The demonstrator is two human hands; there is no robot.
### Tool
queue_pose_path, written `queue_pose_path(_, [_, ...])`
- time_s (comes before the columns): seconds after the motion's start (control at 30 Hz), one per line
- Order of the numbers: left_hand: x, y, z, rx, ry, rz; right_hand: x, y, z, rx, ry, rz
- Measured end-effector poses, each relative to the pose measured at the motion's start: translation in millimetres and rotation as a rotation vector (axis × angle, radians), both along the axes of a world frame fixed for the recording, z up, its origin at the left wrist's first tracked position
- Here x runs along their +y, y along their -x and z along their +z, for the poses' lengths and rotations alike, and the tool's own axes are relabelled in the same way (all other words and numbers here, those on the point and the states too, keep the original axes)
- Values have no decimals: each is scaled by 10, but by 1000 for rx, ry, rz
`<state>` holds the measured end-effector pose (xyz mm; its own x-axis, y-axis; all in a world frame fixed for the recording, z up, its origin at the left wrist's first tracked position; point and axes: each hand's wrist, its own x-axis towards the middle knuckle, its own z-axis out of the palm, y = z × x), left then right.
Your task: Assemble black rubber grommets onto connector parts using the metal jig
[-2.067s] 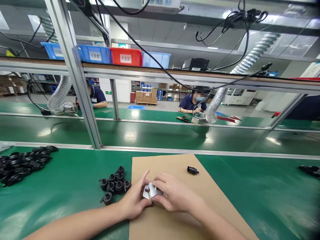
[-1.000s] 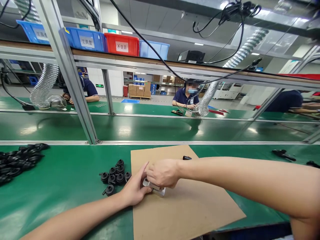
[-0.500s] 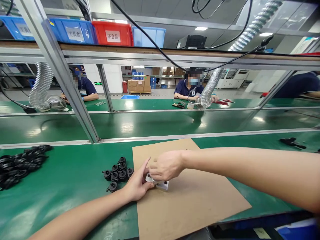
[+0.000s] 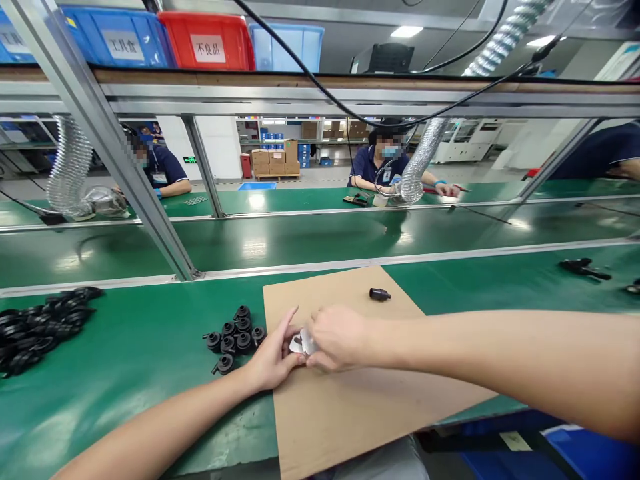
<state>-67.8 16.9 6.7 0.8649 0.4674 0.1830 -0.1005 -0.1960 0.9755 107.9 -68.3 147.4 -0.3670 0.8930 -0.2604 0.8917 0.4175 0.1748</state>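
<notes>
Over the cardboard sheet [image 4: 350, 413], my left hand [image 4: 273, 357] grips a small white plastic part [image 4: 297, 343] with dark openings between thumb and fingers. My right hand [image 4: 337, 338] is closed at the other side of the same part, its fingers slightly blurred and hiding much of it. Several small black round fittings with side spouts [image 4: 243, 343] stand on the green bench just left of my left hand. Beyond my right hand, a black cylindrical piece [image 4: 380, 294] lies on its side on the cardboard.
A heap of black parts [image 4: 43, 327] lies at the far left of the green bench [image 4: 150, 400]. Black tools [image 4: 584, 268] rest at the right. A metal frame post [image 4: 125, 153] rises at the left, and co-workers [image 4: 383, 163] sit across the bench.
My right hand has shifted and turned around the white part, which now sits tilted differently between my hands. The black cylindrical piece now shows fully above my right wrist. The view has tilted slightly down.
</notes>
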Motion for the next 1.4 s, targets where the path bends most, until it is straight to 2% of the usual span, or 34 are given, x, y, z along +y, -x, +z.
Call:
queue_pose_path(0.07, [6,4,-2,-7,-86,8,69,-145,91,10,17,194])
queue_pose_path(0.17, [-13,-27,2,47,-249,54,249,-352,148,-26,-9,674])
queue_pose_path(0.23, [-39,-69,14,107,-275,99,383,-393,132,-55,-6,898])
queue_pose_path(0.33, [-76,-129,48,129,-211,134,542,-319,87,-114,57,1076])
queue_pose_path(0.4, [-92,-153,77,113,-166,142,596,-249,70,-163,105,1122])
queue_pose_path(0.47, [-101,-163,103,123,-141,171,604,-206,59,-183,131,1100])
queue_pose_path(0.57, [-113,-165,131,155,-155,222,550,-208,27,-161,111,988])
queue_pose_path(0.8, [-124,-148,149,203,-164,211,325,-213,-95,-52,44,617])
queue_pose_path(0.93, [-120,-130,152,224,-192,212,232,-133,-126,-44,51,464])
queue_pose_path(1.17, [-119,-126,156,199,-241,188,122,-51,-155,-20,18,301])
queue_pose_path(1.4, [-145,-138,191,247,-315,239,18,46,-203,29,-5,121])
